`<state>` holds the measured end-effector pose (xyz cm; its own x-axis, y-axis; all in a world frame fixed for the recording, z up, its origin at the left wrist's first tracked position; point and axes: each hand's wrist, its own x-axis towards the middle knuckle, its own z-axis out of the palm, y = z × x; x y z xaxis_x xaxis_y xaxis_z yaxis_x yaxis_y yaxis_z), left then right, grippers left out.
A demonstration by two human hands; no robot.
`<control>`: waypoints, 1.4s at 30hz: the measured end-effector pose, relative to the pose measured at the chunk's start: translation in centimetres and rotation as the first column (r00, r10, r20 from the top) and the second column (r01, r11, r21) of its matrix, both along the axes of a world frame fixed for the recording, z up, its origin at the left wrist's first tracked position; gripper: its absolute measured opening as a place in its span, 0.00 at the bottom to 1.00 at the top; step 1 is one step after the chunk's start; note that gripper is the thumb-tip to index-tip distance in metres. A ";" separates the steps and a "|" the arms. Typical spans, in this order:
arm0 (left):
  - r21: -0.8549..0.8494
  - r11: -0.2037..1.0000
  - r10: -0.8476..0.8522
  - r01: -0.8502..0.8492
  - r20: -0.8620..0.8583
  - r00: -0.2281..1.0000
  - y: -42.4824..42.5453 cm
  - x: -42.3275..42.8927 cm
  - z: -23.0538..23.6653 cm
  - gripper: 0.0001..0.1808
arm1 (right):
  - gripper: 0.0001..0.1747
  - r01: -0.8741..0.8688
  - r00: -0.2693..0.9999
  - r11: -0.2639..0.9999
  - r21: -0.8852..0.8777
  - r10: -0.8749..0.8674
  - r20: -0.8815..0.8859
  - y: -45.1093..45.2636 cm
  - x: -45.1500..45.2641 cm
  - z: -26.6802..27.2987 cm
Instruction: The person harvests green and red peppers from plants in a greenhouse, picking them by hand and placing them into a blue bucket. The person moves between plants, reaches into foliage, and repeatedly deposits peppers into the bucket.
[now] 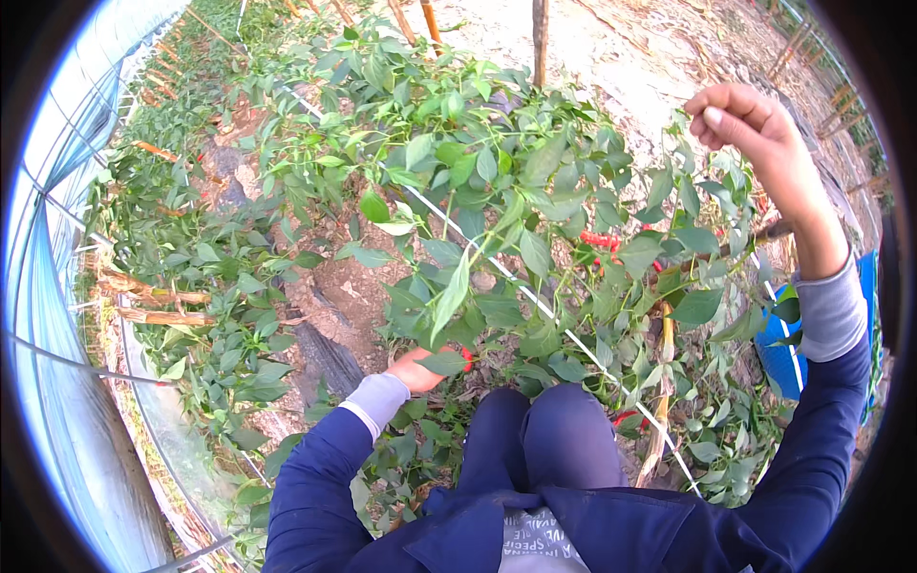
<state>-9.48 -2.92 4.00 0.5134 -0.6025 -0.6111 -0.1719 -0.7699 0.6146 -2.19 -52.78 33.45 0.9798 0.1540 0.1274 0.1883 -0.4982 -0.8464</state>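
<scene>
My left hand [414,369] reaches low into the pepper plants [458,172], in front of my knees. A green leaf [444,362] covers its fingers, and a red pepper [467,359] shows just past them; whether the fingers grip it is hidden. Raised at the upper right, my right hand [745,129] has its fingers curled and the thumb against them. Thin shoots come up close to its fingertips, but no held thing is plain. More red peppers [600,240] hang among the leaves between my hands, and another red pepper [625,417] lies low beside my right knee.
A taut white string [530,294] runs diagonally through the plants. Wooden stakes [539,43] rise behind them, and a bamboo stake [663,387] stands right of my knees. Blue containers [781,354] sit beneath my right forearm. Plastic sheeting [50,286] lines the left side.
</scene>
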 end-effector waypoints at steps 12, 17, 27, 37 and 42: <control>-0.055 0.955 0.294 -0.292 0.047 0.955 -1.6 -3.8 4.3 0.16 | 0.09 0.138 0.848 0.969 0.205 -0.008 -0.530 0.6 -0.7 -0.9; -0.006 0.920 0.386 -0.392 -0.160 0.909 -0.2 -4.7 11.0 0.15 | 0.10 0.192 0.739 0.947 0.257 0.033 -0.673 0.0 -4.2 1.3; -0.050 0.624 0.728 -0.780 -0.328 0.603 -0.6 -2.4 26.8 0.14 | 0.09 0.451 0.706 0.850 0.273 -0.152 -0.692 0.1 -2.7 9.1; -0.098 0.241 0.948 -0.966 -0.187 0.256 12.8 1.5 29.7 0.12 | 0.11 0.434 0.823 0.747 0.503 -0.102 -0.558 21.1 21.9 -2.3; 0.154 0.318 0.932 -0.936 -0.232 0.278 20.8 10.1 26.3 0.13 | 0.16 0.007 0.875 0.933 -0.361 -0.180 -0.450 28.3 31.4 -12.2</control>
